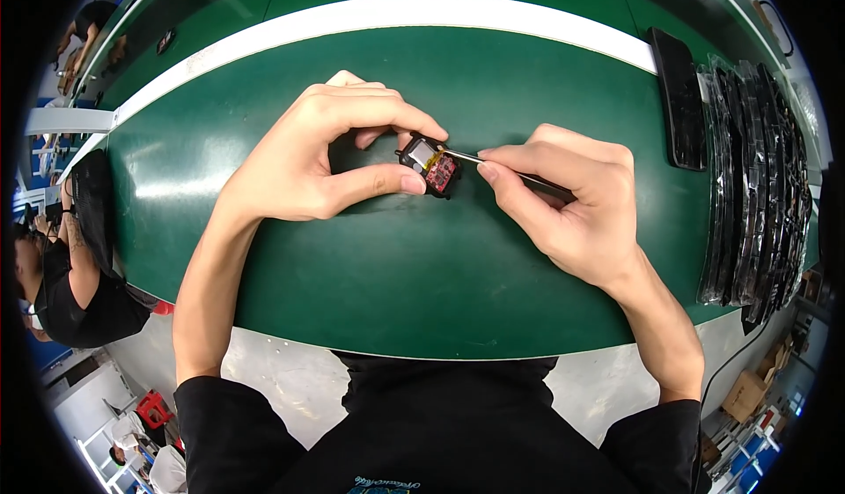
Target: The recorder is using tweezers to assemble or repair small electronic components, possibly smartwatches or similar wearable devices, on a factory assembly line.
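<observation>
the left hand [299, 155] grasps a small open black device [421, 153] between thumb and forefinger over the green tabletop [422, 292], and the fingers of the right hand [585, 190] pinch a thin metal-tipped tool [464, 155]. the step in hand looks like fine work inside the casing, the tip at its edge near the red circuit board [443, 175], contact too small to tell; the next move probably calls for a steady hold and light tip pressure.

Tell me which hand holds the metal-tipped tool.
The right hand pinches the metal-tipped tool, its tip at the small black device with a red circuit board. The left hand grips only the device.
</observation>
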Demonstrator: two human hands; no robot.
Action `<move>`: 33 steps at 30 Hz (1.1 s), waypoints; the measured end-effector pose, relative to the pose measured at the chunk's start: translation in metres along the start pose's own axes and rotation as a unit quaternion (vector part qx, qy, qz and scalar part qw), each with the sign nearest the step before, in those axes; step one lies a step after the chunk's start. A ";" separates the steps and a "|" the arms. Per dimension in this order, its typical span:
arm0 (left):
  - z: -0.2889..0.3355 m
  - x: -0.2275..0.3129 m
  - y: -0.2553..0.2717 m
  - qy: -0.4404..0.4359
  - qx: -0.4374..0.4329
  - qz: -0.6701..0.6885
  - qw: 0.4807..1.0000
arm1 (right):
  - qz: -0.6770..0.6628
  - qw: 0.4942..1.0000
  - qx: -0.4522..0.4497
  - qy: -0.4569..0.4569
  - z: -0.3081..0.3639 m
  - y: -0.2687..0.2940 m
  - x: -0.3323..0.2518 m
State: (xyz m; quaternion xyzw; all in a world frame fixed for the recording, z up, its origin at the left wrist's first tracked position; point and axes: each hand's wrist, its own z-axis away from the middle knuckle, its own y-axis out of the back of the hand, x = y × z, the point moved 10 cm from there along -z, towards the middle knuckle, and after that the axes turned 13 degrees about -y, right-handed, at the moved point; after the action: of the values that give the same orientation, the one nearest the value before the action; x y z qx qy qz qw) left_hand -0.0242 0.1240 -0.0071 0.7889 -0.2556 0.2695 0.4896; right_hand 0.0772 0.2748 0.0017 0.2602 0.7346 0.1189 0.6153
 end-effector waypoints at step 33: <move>-0.003 0.007 -0.004 -0.008 -0.016 -0.001 1.000 | -0.012 1.000 -0.018 -0.008 0.000 -0.002 0.002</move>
State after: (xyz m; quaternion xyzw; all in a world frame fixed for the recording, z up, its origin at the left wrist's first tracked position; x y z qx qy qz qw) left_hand -0.0173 0.1273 -0.0040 0.7833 -0.2625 0.2585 0.5006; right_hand 0.0765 0.2738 -0.0010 0.2410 0.7308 0.1223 0.6268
